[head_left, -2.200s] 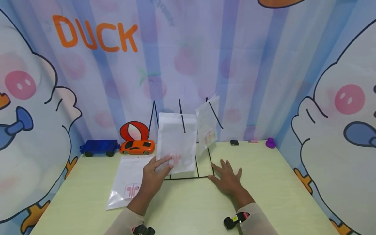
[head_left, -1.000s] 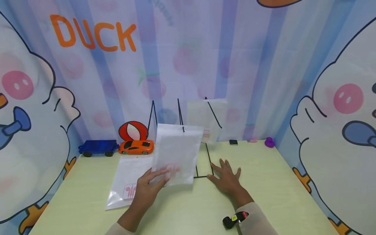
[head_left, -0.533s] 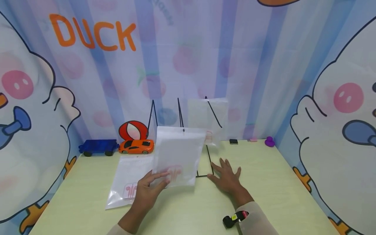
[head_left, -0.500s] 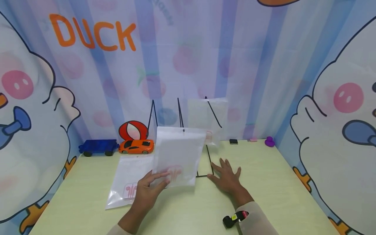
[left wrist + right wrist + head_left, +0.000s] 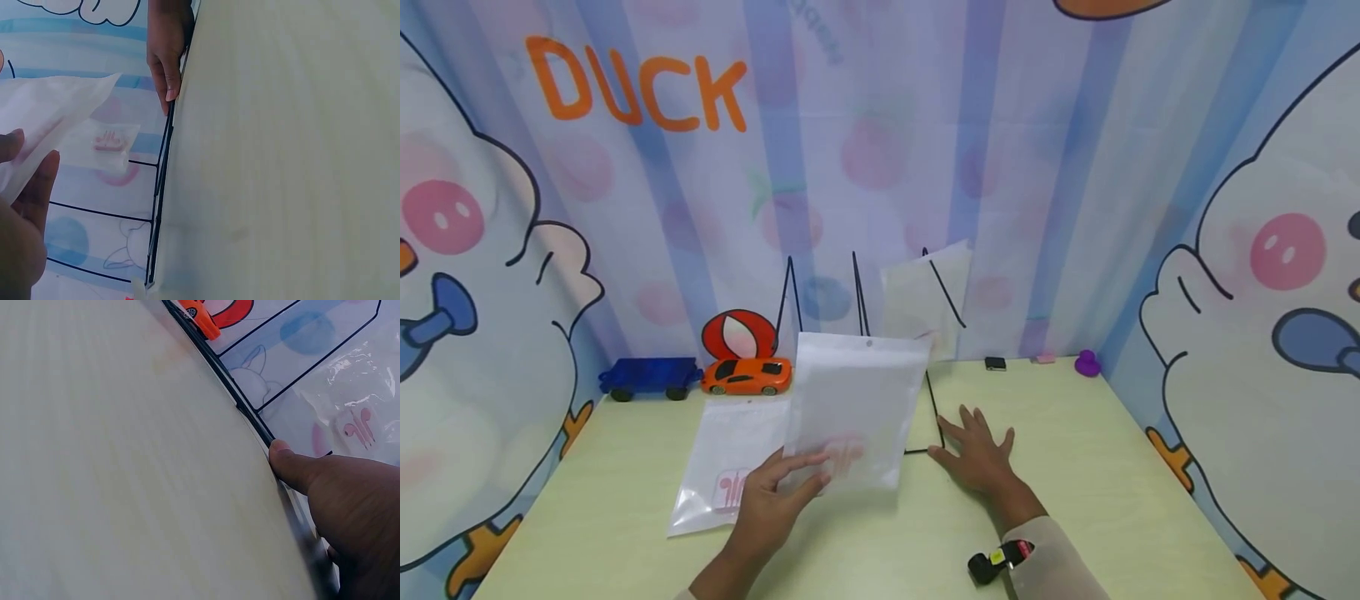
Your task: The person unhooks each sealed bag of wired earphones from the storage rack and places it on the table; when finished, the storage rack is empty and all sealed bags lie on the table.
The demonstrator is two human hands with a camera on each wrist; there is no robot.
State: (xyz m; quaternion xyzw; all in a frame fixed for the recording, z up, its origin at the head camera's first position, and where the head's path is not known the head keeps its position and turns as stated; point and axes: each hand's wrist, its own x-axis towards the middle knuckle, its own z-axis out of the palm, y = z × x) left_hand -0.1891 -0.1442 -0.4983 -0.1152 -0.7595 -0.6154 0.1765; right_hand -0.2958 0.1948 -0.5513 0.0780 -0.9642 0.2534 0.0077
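Between thumb and fingers, my left hand (image 5: pixel 771 504) pinches the lower left edge of a white plastic bag (image 5: pixel 861 383) with pink earphones showing through near its bottom. The punched hole at the bag's top sits just in front of the middle hook of a black wire rack (image 5: pixel 933 408), with no wire through it. A second white bag (image 5: pixel 917 300) hangs tilted on the right hook. My right hand (image 5: pixel 981 454) spreads its fingers at the rack's front right corner; in the right wrist view its thumb (image 5: pixel 290 462) presses on the base wire.
Another earphone bag (image 5: pixel 722 458) lies flat on the table, left of the rack. Along the back stand a blue toy wagon (image 5: pixel 651 377), an orange toy car (image 5: pixel 747 376), a small black item (image 5: pixel 996 364), a pink piece (image 5: pixel 1043 359) and a purple duck (image 5: pixel 1087 363).
The held bag has moved toward me and down, sliding off the middle hook. The bag on the right hook has swung about. My right hand has stayed in place.
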